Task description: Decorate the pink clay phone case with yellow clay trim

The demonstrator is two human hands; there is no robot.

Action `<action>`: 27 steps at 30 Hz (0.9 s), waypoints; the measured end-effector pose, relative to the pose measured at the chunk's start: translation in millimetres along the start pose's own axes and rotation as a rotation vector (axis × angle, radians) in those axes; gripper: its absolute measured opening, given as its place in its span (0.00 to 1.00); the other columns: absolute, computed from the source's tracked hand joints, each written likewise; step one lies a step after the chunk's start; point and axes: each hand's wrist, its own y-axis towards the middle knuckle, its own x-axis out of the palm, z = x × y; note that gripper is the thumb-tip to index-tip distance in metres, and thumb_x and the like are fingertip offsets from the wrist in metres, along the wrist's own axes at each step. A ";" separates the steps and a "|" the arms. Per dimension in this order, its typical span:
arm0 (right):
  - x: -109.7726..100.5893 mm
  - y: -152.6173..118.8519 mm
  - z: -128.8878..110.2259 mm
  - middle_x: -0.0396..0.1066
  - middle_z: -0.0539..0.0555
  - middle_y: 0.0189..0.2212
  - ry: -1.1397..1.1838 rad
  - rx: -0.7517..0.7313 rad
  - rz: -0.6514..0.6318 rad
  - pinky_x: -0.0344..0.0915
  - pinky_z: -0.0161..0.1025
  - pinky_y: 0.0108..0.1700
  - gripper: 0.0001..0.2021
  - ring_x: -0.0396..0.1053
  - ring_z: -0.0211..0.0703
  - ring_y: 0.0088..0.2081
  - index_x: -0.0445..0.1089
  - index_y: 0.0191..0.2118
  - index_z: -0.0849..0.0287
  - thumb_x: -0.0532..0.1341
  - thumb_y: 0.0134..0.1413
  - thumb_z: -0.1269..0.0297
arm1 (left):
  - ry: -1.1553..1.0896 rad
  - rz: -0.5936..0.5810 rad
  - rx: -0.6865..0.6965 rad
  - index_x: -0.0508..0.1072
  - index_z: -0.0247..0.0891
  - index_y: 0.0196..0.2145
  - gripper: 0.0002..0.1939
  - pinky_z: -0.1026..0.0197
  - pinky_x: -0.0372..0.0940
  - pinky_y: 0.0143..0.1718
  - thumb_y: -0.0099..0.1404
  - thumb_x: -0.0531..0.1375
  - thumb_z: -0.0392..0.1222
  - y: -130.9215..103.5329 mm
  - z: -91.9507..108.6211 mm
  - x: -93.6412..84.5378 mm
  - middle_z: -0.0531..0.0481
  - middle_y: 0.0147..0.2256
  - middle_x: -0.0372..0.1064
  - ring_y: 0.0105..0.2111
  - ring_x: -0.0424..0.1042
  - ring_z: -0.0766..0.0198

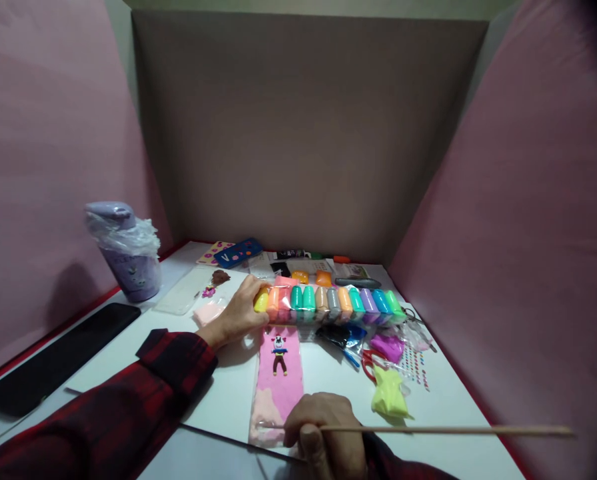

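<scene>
My left hand grips the left end of a long row of colourful clay packets in clear wrapping. In my right hand, closed near the bottom centre, is a thin wooden stick that points to the right. Below the packets lies a pink decorated strip with a small figure in blue and brown. The strip's pale lower end is beside my right fingers.
A purple cup wrapped in plastic stands at the left, behind a black phone-like slab. Yellow clay, magenta clay and red scissors lie at the right. A blue case is at the back.
</scene>
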 end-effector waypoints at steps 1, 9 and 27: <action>-1.0 -1.6 -0.8 0.66 0.48 0.16 -0.014 0.034 -0.004 0.57 0.34 0.29 0.19 0.65 0.35 0.20 0.66 0.26 0.58 0.46 0.64 0.59 | -0.007 -0.003 0.001 0.66 0.39 0.43 0.21 0.58 0.60 0.40 0.48 0.59 0.32 -0.2 -0.5 0.3 0.52 0.36 0.56 0.38 0.61 0.60; -0.8 3.4 2.9 0.66 0.49 0.15 0.039 -0.071 -0.059 0.57 0.33 0.24 0.22 0.63 0.34 0.17 0.66 0.24 0.58 0.45 0.65 0.57 | -0.016 0.003 -0.002 0.66 0.40 0.43 0.22 0.58 0.60 0.40 0.48 0.60 0.33 0.6 -1.9 1.2 0.51 0.36 0.56 0.38 0.61 0.59; 5.3 -2.5 20.2 0.62 0.49 0.07 -0.101 -0.047 -0.244 0.58 0.30 0.19 0.35 0.62 0.33 0.12 0.66 0.16 0.56 0.33 0.63 0.48 | -0.041 -0.007 -0.012 0.66 0.40 0.42 0.19 0.57 0.61 0.39 0.50 0.60 0.35 0.9 2.6 -2.2 0.51 0.36 0.57 0.38 0.61 0.60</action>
